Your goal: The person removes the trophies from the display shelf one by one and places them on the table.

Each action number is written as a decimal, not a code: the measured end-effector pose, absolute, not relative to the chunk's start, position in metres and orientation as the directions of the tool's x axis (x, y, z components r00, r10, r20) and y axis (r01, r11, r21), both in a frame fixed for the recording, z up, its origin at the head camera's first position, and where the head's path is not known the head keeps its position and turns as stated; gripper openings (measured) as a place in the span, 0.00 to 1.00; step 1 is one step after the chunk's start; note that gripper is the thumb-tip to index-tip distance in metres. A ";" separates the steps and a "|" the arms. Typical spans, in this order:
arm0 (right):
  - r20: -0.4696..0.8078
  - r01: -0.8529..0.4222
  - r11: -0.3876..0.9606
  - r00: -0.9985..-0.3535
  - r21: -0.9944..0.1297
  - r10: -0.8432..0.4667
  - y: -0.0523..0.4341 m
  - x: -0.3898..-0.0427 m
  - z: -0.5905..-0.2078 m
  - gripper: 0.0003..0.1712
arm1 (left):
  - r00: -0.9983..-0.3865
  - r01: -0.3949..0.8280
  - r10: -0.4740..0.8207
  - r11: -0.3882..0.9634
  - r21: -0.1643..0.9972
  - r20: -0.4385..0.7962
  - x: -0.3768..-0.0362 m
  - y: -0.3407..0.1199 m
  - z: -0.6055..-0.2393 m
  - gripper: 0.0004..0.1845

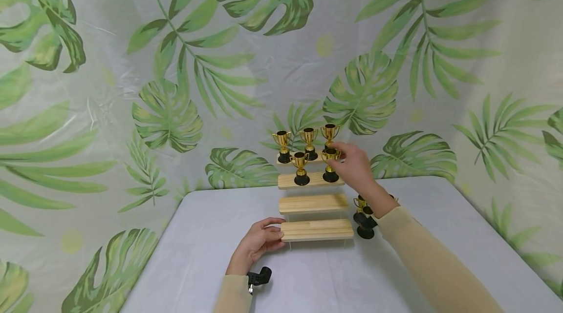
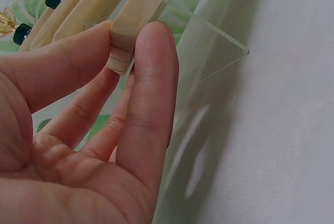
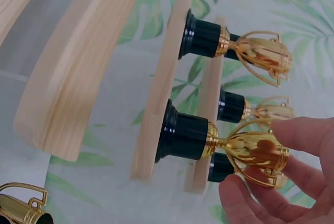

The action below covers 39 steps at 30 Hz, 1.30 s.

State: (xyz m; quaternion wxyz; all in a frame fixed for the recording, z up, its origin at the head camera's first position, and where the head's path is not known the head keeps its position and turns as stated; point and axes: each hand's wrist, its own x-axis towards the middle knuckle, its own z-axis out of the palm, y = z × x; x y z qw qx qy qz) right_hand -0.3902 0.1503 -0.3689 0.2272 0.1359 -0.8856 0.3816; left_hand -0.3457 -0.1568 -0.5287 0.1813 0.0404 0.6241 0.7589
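A four-step wooden stand (image 1: pixel 313 203) on clear supports sits on the table. Three gold trophies with black bases stand on its top step (image 1: pixel 309 143). Two stand on the second step, one at the left (image 1: pixel 300 168) and one at the right (image 1: pixel 330 165). My right hand (image 1: pixel 339 153) pinches the cup of the right one (image 3: pixel 258 153) between thumb and fingers (image 3: pixel 308 130), and its base rests on the board. My left hand (image 1: pixel 274 235) pinches the left end of the bottom step (image 2: pixel 122 51) between thumb and fingers (image 2: pixel 151 72).
Several more trophies (image 1: pixel 363 218) stand on the grey tablecloth (image 1: pixel 211 235) right of the stand, partly hidden behind my right wrist. A clear acrylic side panel (image 2: pixel 219 46) carries the steps. A leaf-print backdrop (image 1: pixel 176 83) closes off the back and sides.
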 end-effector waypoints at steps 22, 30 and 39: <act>0.508 -0.416 0.657 -0.859 -0.629 -0.058 0.147 -0.391 -0.370 0.25 | -0.931 -0.231 0.322 -0.160 0.960 -0.171 -0.346 -0.155 -0.529 0.24; 0.520 -0.426 0.659 -0.852 -0.620 -0.061 0.146 -0.386 -0.366 0.25 | -0.934 -0.224 0.317 -0.157 0.962 -0.166 -0.345 -0.156 -0.529 0.24; 0.541 -0.449 0.651 -0.838 -0.613 -0.069 0.149 -0.375 -0.359 0.24 | -0.934 -0.225 0.316 -0.159 0.961 -0.166 -0.345 -0.156 -0.529 0.24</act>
